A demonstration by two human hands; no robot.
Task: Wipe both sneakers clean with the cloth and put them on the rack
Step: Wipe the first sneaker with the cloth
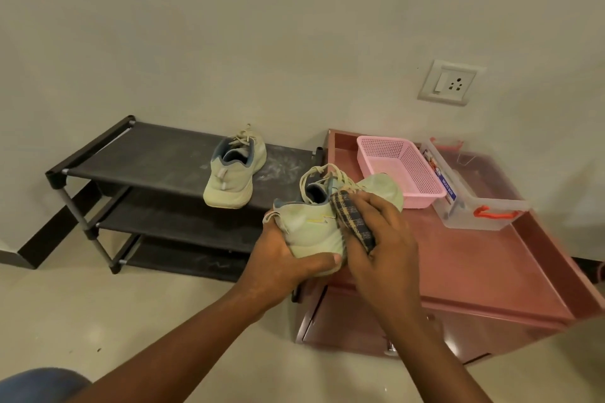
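Currently held in the air before rack (pixel 147 154) and bench (pixel 491 265): a pale green sneaker (pixel 307 229), heel toward the camera, laces loose. Gripped round the heel by the left hand (pixel 281 258), fingers (pixel 269 216) curled under the sole, thumb along its edge. Pressed to the sneaker's side by the right hand (pixel 383 239), fingers bent over it: a folded checked cloth (pixel 352 219). Probably light, with a soft mesh upper yielding under pressure and a firmer foam sole; best held at heel or sole, never by the laces. Already parked on the rack's top shelf: the second sneaker (pixel 234 170), upright, toe to the wall.
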